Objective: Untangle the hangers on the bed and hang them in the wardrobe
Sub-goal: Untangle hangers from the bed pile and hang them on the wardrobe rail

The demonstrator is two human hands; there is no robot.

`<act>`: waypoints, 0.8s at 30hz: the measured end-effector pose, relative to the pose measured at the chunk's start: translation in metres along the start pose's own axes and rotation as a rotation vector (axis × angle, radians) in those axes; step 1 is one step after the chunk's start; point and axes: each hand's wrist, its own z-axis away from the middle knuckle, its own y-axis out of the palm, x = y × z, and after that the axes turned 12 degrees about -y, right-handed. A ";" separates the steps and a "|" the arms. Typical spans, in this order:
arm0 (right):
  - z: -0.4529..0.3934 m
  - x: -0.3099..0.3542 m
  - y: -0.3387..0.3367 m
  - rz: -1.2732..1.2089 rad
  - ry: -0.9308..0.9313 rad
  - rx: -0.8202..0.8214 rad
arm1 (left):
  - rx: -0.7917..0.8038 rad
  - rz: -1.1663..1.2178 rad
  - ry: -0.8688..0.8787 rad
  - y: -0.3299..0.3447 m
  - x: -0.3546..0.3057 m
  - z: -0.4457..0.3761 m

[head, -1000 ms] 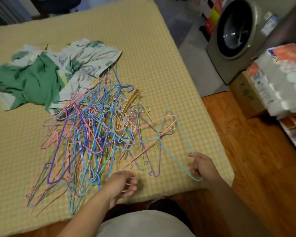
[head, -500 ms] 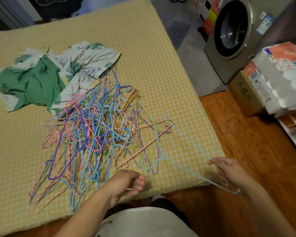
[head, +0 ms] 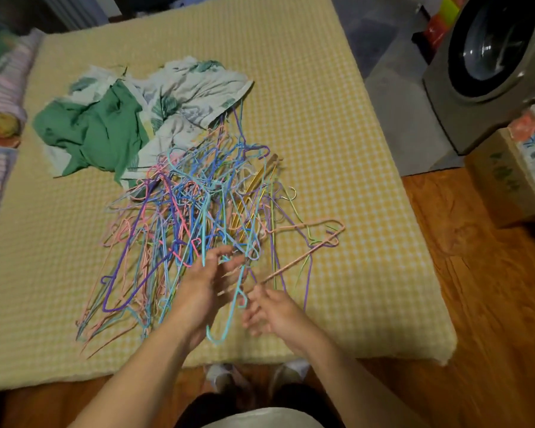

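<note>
**Both hands at the near edge of the hanger pile**

Our left hand (head: 209,281) is raised over the near side of the tangle, palm turned toward us, fingers curled up around several thin wires at the pile's front edge. A light-blue hanger (head: 229,316) hangs down from that grasp, its hook end looping low between our two wrists. Our right hand (head: 271,313) sits just beside the left, fingers bent and pinching at the end of a pink hanger (head: 306,239), whose straight bar runs up and to the right from our fingertips to its bent shoulder near the right side of the pile. Whether the right hand also has the blue wire we cannot tell, as the two cross there.

The tangle of hangers (head: 179,223) lies on the bed (head: 337,125), spread from the middle toward the near edge: blue, purple, pink, green and a few yellow-gold ones, knotted together. A large purple hanger (head: 121,273) lies at the left of the heap.

Behind the pile, touching its far end, lies a crumpled cloth (head: 130,122), green and white with a leaf print. To the right of the bed stands a washing machine (head: 491,57) and, nearer, a cardboard box (head: 507,177) on the wooden floor (head: 491,304).
</note>
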 end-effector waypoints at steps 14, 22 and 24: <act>-0.206 -0.146 -0.015 0.509 0.349 -0.532 | -0.416 0.155 0.080 -0.113 0.034 -0.041; -0.141 -0.144 -0.053 1.161 0.111 -0.200 | -0.327 0.152 0.023 -0.113 0.035 -0.021; -0.117 -0.135 -0.069 1.061 -0.043 -0.391 | -0.306 0.138 0.016 -0.110 0.033 -0.014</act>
